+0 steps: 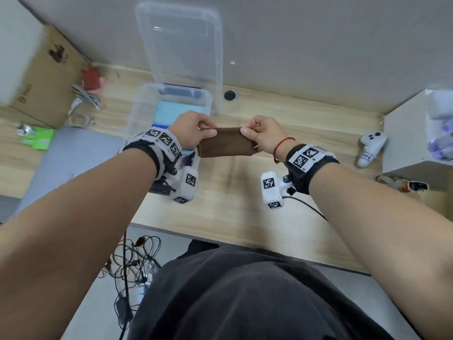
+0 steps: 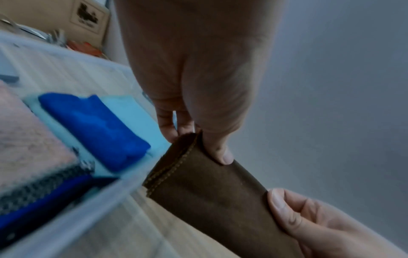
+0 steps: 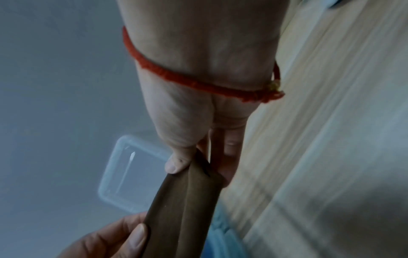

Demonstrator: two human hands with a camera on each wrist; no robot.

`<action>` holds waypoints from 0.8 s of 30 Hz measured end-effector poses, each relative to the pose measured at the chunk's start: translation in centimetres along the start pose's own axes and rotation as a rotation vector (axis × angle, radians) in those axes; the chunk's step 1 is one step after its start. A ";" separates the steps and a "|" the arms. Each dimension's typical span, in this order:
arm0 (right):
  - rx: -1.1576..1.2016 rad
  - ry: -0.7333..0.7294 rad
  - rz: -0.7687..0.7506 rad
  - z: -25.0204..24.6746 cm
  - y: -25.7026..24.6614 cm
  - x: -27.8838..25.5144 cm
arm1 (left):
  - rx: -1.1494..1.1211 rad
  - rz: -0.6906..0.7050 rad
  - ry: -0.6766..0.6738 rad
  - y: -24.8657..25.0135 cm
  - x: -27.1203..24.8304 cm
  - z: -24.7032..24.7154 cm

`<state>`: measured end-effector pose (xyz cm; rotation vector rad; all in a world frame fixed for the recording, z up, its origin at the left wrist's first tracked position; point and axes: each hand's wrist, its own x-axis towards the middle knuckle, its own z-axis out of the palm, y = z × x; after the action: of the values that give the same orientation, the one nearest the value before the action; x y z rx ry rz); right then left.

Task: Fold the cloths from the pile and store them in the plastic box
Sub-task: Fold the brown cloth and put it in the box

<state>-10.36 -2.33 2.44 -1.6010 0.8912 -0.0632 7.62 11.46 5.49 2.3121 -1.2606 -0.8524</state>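
Folded brown cloth (image 1: 226, 143) is held up between both hands at the centre of the head view, above the wooden table (image 1: 220, 204) and just right of the plastic box (image 1: 137, 111). Left hand (image 1: 190, 130) pinches the cloth's left end, thumb on the near face and fingers behind. Right hand (image 1: 263, 133) pinches the right end the same way; a red string (image 1: 282, 143) circles that wrist.

In the left wrist view the cloth's stitched edges (image 2: 170, 167) lie stacked in layers near the left thumb.

The box sits open at centre-left of the head view. Its clear lid (image 1: 181, 45) stands behind it against the wall. Inside are a light blue cloth (image 2: 132, 111), a dark blue cloth (image 2: 92, 125) on top of it, and a pinkish cloth (image 2: 28, 132) at the left edge of the left wrist view.

A cardboard box (image 1: 41, 77) is at upper left of the head view and a white controller (image 1: 370, 148) at right.
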 end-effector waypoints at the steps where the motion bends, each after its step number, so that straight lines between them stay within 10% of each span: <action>1: -0.038 0.013 -0.018 1.2 -1.2 0.8 | -0.043 -0.012 0.005 -1.3 -0.1 -1.5; 24: -0.592 0.238 0.016 15.3 -7.9 13.3 | 0.218 0.112 -0.086 -16.8 10.1 -10.9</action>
<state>10.68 2.38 -0.41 -2.1664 1.1784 0.0254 29.49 12.18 0.66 2.3630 -1.5750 -0.8207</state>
